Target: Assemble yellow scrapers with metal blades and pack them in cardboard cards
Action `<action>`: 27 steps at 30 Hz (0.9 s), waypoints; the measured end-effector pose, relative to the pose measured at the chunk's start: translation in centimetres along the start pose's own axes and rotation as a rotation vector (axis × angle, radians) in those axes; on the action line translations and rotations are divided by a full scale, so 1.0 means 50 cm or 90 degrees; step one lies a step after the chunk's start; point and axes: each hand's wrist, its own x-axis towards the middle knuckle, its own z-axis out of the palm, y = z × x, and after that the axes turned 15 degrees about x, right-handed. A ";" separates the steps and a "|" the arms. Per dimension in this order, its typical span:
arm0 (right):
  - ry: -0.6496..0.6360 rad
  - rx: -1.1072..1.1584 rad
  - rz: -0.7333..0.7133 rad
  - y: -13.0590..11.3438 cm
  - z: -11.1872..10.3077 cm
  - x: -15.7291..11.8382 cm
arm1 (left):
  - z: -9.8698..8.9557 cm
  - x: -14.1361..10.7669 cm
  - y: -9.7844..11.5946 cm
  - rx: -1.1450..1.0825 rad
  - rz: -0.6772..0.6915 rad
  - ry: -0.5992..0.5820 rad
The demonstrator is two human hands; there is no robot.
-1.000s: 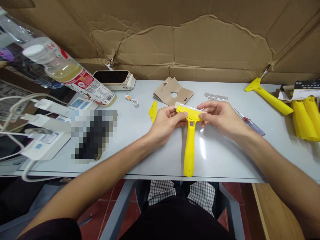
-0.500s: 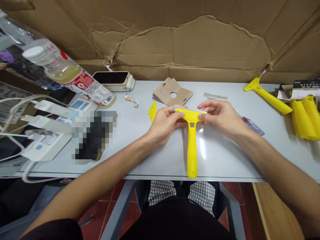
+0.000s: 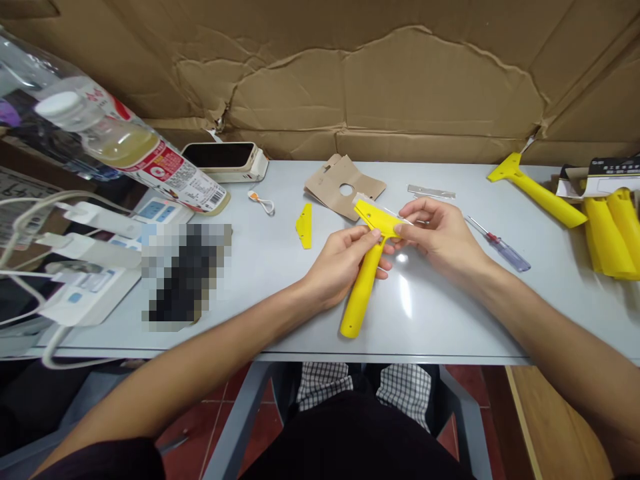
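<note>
A yellow scraper (image 3: 364,283) is held between both hands above the table, its handle slanting down to the left. My left hand (image 3: 345,261) grips it where the handle meets the head. My right hand (image 3: 437,230) pinches the right end of the head. A clear strip shows along the head's upper edge. Left of the hands lies a small yellow plate (image 3: 305,227). Behind them are a folded brown card (image 3: 327,181) with a round hole and a metal blade strip (image 3: 431,192). A screwdriver (image 3: 505,250) lies right of my right hand.
Another yellow scraper (image 3: 543,193) lies at the right, beside several yellow handles (image 3: 607,233). On the left are a bottle (image 3: 165,167), a boxed phone (image 3: 225,159), a short cable (image 3: 262,202), a power strip (image 3: 90,293) and a pixelated dark object (image 3: 185,280). Cardboard (image 3: 380,87) stands behind.
The scraper has turned, its handle end swinging left and its head tilting down to the right. My left hand has moved lower and right, uncovering the small yellow plate.
</note>
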 end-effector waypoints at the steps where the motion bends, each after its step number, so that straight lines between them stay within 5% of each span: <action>1: -0.003 0.008 0.001 0.001 -0.001 0.000 | 0.000 -0.001 0.001 0.004 0.002 0.002; 19: -0.094 -0.046 0.080 -0.015 0.005 -0.003 | 0.005 -0.002 0.005 0.096 -0.028 0.095; 24: -0.019 -0.344 -0.119 -0.079 -0.054 0.010 | 0.004 -0.005 0.006 0.098 -0.034 0.099; 27: -0.053 -0.585 -0.175 -0.107 -0.112 0.026 | 0.007 -0.010 0.009 0.111 -0.048 0.109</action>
